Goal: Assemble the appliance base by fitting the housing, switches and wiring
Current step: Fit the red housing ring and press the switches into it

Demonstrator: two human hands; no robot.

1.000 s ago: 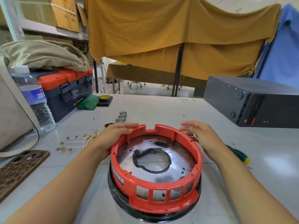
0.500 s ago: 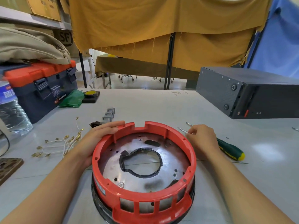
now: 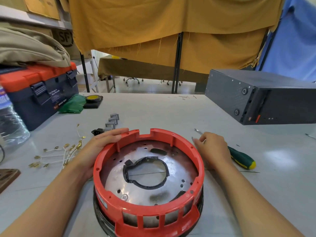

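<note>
A round red plastic housing (image 3: 200, 161) sits on a black base ring (image 3: 100, 218) in front of me on the table. Inside it lies a shiny metal plate (image 3: 177, 170) with a black-edged centre hole. My left hand (image 3: 95, 147) rests against the housing's back-left rim with straight fingers. To the right of the housing, my right hand (image 3: 212, 148) lies over the metal shaft of a green and yellow screwdriver (image 3: 242, 159), fingertips curled onto it. Several grey switches (image 3: 112, 123), a black socket (image 3: 97, 131) and white wires with brass terminals (image 3: 56, 154) lie at the left.
A blue and orange toolbox (image 3: 39, 93), a water bottle (image 3: 10, 124), a green cloth (image 3: 73, 105) and a tape roll (image 3: 93, 99) stand at the far left. A black metal box (image 3: 266, 100) occupies the right back. A brown perforated piece (image 3: 6, 177) lies at the left edge.
My right hand left the housing's rim and moved right onto the screwdriver shaft. The left hand stayed on the rim. The camera view shifted closer and slightly left.
</note>
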